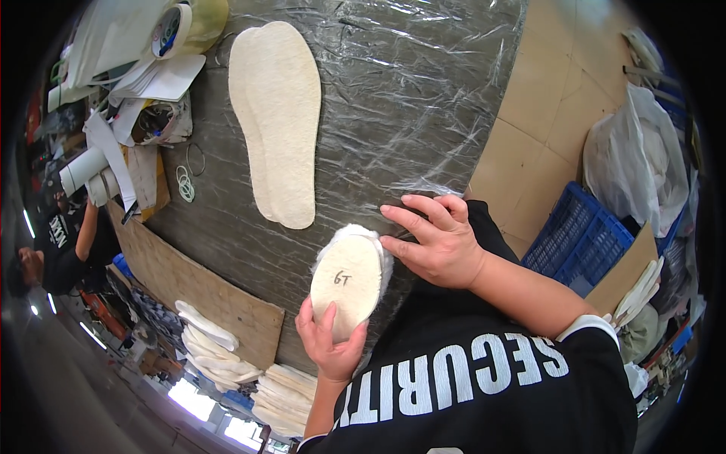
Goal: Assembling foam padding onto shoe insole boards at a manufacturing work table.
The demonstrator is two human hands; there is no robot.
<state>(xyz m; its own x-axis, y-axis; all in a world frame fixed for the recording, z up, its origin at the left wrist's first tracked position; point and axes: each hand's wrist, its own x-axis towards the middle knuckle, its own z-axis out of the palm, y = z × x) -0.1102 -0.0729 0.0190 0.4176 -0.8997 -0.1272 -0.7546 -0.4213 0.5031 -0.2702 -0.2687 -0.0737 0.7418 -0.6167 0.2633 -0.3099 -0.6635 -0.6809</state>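
The heel end of the fleecy insole (349, 278) is covered by the left hand (330, 344), and its far edge partly by fingers of the right hand (436, 236). The lower insole of the flat pair (276, 121) is mostly hidden by the upper one. The tape roll (172, 30) is cut off at the top edge. A person's face at far left (30, 265) is blurred. Stacked insoles (283, 397) at bottom are too small & bent by the lens for a count.
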